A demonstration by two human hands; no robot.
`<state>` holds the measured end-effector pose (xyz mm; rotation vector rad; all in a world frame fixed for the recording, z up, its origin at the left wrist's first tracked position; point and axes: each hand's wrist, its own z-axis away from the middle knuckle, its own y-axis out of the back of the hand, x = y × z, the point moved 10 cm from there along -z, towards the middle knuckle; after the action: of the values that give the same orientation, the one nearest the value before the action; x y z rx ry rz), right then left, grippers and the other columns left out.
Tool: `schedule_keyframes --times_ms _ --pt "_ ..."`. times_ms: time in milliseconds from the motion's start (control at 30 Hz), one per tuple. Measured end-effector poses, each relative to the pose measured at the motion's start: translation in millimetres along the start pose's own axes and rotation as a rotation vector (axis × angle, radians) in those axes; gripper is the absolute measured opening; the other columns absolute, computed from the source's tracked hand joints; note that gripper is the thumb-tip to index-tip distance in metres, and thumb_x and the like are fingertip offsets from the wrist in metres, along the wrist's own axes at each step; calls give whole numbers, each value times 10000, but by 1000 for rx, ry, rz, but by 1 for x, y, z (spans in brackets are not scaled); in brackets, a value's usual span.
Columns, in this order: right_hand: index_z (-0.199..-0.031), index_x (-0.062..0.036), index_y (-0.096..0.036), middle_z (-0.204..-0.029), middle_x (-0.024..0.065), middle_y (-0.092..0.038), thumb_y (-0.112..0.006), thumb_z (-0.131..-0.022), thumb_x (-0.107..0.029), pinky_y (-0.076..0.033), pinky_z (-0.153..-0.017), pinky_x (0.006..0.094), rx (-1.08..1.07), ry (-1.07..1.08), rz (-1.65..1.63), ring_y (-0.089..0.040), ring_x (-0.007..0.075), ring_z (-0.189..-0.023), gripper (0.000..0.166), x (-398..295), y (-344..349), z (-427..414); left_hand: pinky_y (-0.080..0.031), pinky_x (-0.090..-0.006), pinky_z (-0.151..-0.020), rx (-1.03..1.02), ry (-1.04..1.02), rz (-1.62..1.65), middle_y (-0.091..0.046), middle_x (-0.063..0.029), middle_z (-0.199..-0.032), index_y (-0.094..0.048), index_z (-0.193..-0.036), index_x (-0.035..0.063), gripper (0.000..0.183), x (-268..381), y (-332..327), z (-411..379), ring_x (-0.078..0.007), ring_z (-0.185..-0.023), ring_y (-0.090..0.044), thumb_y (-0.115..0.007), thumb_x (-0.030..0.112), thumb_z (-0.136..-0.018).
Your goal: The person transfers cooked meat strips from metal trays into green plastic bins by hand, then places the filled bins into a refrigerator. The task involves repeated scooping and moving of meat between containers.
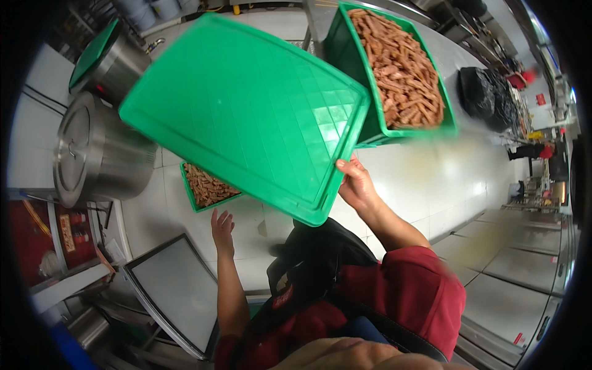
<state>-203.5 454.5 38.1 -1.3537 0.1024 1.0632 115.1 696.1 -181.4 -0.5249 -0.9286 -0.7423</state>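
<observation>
My right hand (357, 184) grips the near right corner edge of a large green plastic lid (245, 115), thumb on top. The lid is raised and tilted, flat face towards me. My left hand (223, 231) is empty, its fingers apart, below the lid's lower edge. Beyond the lid on the right, a deep green plastic crate (379, 111) is filled with brown strips (402, 69) that look like meat. A second green crate (196, 209) with similar brown strips stands low, partly hidden under the lid, near my left hand's fingertips.
Two large stainless steel pots (115, 157) stand at left, the farther with a green lid (95, 55). An open panel (178, 296) leans at lower left. A steel counter (448, 51) holds a black plastic bag (485, 97). Steel cabinets (508, 277) line the right; a person (539, 151) is far off.
</observation>
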Motion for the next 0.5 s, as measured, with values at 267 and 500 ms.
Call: schedule_keyframes --times_ms 267,500 --pt "-1350 -107 -494 -1281 49 -618 -683 -910 -111 -453 -1051 435 -9 -10 -255 -587 213 -1187 479 -27 -51 47 -420 -388 -1048 -179 -114 -90 -515 -151 -1413 -225 -1568 89 724 71 -58 -5 -222 -1245 -549 -636 232 -989" --pt "-1319 -69 -501 -1267 74 -621 -659 -918 -98 -476 -1040 448 -35 343 -75 -614 233 -1153 432 -100 -85 48 -418 -372 -1027 -131 -104 -106 -556 -129 -1367 -230 -1571 94 740 81 -22 5 -209 -1214 -562 -652 250 -984"
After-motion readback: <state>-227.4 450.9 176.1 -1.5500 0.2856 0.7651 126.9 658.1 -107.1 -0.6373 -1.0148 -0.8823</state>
